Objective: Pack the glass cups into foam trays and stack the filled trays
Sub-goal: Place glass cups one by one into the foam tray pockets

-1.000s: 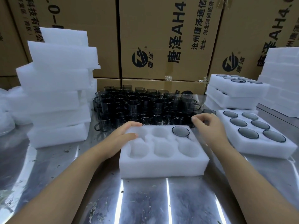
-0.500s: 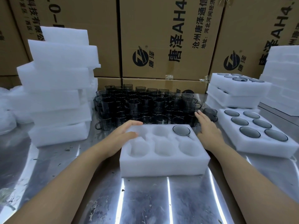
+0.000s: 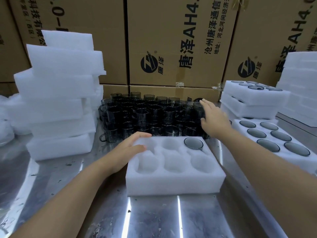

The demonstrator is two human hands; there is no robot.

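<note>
Right hand [image 3: 214, 121] moved forward to dark glass cups [image 3: 145, 115] massed at table [image 3: 154, 217] rear edge; fingers straight, nothing held. Left hand [image 3: 128, 148] rested open-fingered on white foam tray [image 3: 175, 182]; one cup [image 3: 193, 143] seated in far-right round pocket.

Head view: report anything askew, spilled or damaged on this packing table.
The left foam stack is crooked: its layers are shifted and twisted against each other, with upper ones overhanging. The filled trays stacked at right are also slightly offset. The metal table carries dark flecks. No broken glass or spill shows.
</note>
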